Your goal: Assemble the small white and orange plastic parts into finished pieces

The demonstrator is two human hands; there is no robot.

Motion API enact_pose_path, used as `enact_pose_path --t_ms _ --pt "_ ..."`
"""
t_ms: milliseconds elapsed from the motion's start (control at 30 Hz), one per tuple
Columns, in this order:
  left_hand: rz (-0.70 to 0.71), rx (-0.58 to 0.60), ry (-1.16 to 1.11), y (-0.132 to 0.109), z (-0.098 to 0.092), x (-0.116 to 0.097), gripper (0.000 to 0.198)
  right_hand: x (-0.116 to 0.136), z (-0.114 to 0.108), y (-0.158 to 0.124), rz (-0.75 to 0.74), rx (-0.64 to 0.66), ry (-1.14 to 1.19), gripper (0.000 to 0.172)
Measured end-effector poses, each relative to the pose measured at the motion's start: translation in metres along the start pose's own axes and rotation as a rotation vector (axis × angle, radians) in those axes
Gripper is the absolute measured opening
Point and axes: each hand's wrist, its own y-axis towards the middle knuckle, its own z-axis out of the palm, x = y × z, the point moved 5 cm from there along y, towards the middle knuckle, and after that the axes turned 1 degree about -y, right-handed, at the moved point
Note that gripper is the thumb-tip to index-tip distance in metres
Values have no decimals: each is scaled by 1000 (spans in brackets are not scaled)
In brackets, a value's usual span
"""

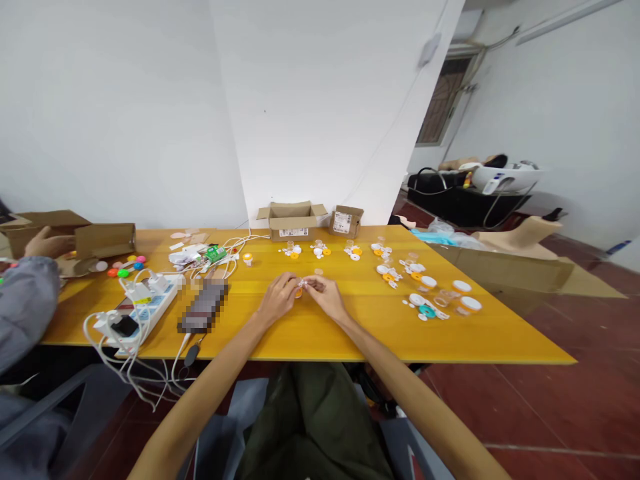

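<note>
- Head view, the piece: a small white piece is between the two sets of fingertips, in front of the person's body and over the near half of the table.
- Head view, left hand: the left hand reaches in from the left, fingers drawn together in a pinch on the piece.
- Head view, right hand: the right hand comes from the opposite side, thumb and fingers also nearly closed on it.
- Head view, the key relation: the piece lies right of the left hand and left of the right hand, at the fingertips of both, so neither is clearly nearer. It is too small to tell its long axis.
- Head view, close by: an orange part shows just under the fingertips, by the left hand; whether it is held or resting, I cannot tell. A clear piece lies just beyond the right hand.
</note>
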Motion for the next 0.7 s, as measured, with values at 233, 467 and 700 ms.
enact_pose_path --t_ms 233,467,700 --pt "-143 20 -205 1 0 4 19 -2 -1 1 48 3 67 27" --pt "-254 20 -427 3 0 10 14 1 -2 1 47 7 88 26" --pt "-304 -13 -517 6 1 13 10 4 1 0 21 6 53 26"
